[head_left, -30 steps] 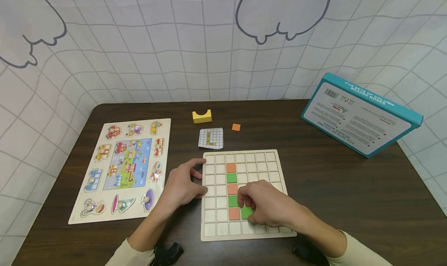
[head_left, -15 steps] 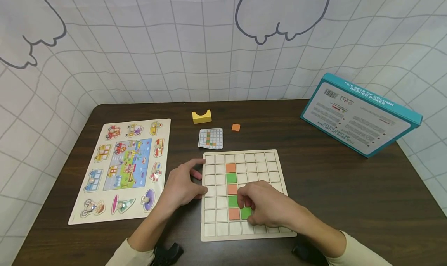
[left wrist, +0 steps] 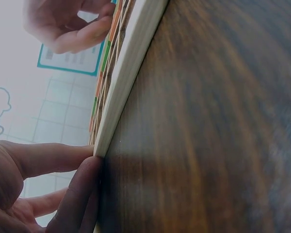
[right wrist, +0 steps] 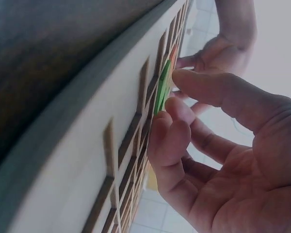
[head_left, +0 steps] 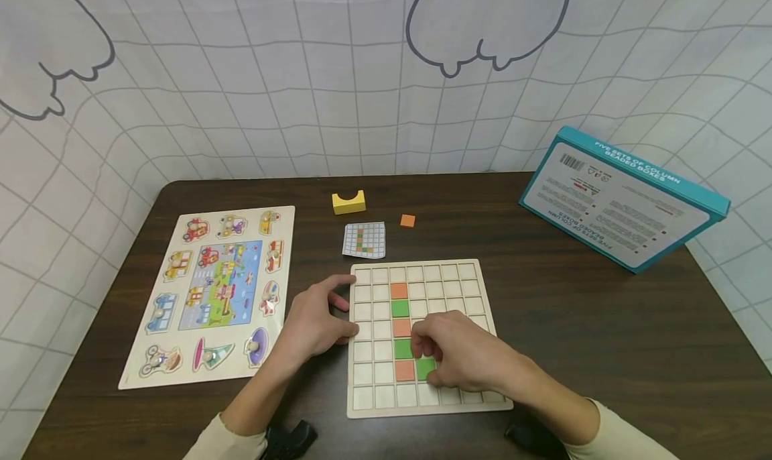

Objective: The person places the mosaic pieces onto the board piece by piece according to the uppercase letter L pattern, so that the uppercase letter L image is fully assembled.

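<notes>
A pale wooden grid board (head_left: 449, 270) lies flat on the table. Orange and green square tiles form a column in it, such as this green tile (head_left: 400, 308) and this orange tile (head_left: 405, 371). My left hand (head_left: 315, 318) rests thumb and fingertips against the board's left edge. With bent fingers and thumb, my right hand (head_left: 467, 353) pinches another green tile (right wrist: 163, 87) at a square right of the column's lowest orange tile. That tile looks slightly tilted in the right wrist view. The hand partly covers it in the head view.
Beyond the board lie a small pattern card (head_left: 364, 239), a loose orange tile (head_left: 407, 220) and a yellow arched block (head_left: 348, 202). A knob puzzle board (head_left: 232, 225) lies at left. A teal-edged box (head_left: 624, 198) leans up at the right rear.
</notes>
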